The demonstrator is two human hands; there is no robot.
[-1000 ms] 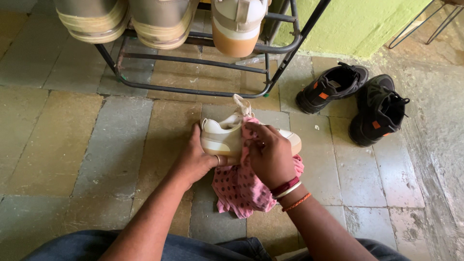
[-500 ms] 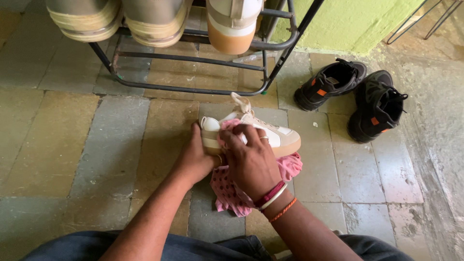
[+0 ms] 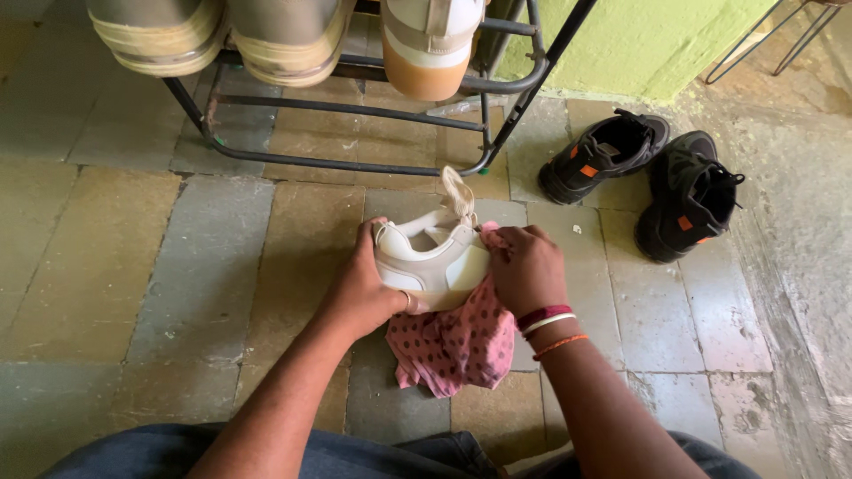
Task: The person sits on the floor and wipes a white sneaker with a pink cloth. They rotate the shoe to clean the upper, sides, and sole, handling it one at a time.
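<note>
A white and beige sneaker (image 3: 432, 263) is held just above the stone floor at the centre, its heel toward me and a loose lace sticking up. My left hand (image 3: 364, 288) grips its heel side. My right hand (image 3: 525, 269) presses a pink dotted cloth (image 3: 454, 341) against the shoe's right side, and the cloth hangs down below the shoe. Red, white and orange bangles sit on my right wrist.
A dark metal shoe rack (image 3: 355, 111) stands just behind, carrying beige and white shoes (image 3: 284, 35). A pair of black sneakers with orange marks (image 3: 648, 177) lies on the floor at right, near a green wall (image 3: 639, 44). My jeans-clad knees fill the bottom edge.
The sneaker has been turned from side-on to heel toward me. My right hand slid with the cloth from the heel and top to the shoe's right side.
</note>
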